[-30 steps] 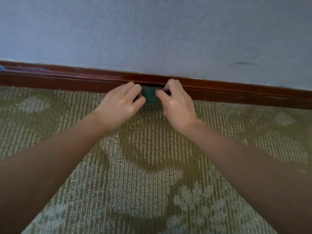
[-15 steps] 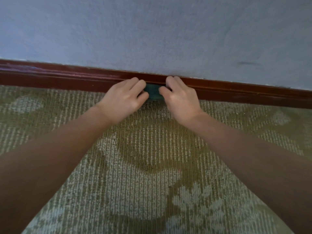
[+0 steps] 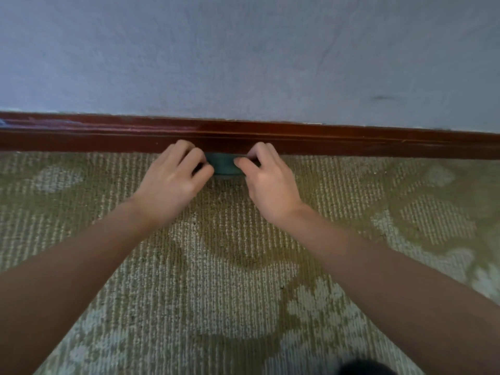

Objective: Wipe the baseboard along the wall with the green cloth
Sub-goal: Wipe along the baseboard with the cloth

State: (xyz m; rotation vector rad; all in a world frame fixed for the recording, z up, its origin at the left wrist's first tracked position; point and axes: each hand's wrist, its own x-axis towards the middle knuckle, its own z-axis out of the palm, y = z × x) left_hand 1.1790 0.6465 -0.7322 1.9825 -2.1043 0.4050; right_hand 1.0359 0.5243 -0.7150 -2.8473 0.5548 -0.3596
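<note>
Farthest from the baseboard, a dark shape, can't tell what. Carpet, olive w/ pale floral pattern, runs right up to the baseboard. Two bare forearms reach toward it, converging. Left hand and right hand sit just in front of the baseboard, fingers curled, each pinching one end of the cloth btwn thumb and fingers. Cloth's dark green, bunched small btwn the hands, at the foot of the baseboard where it meets carpet; touching the wood or not, can't tell. Baseboard itself: dark red-brown, glossy. Above it the wall, pale blue-grey, w/ a small dark mark a little above the baseboard.
</note>
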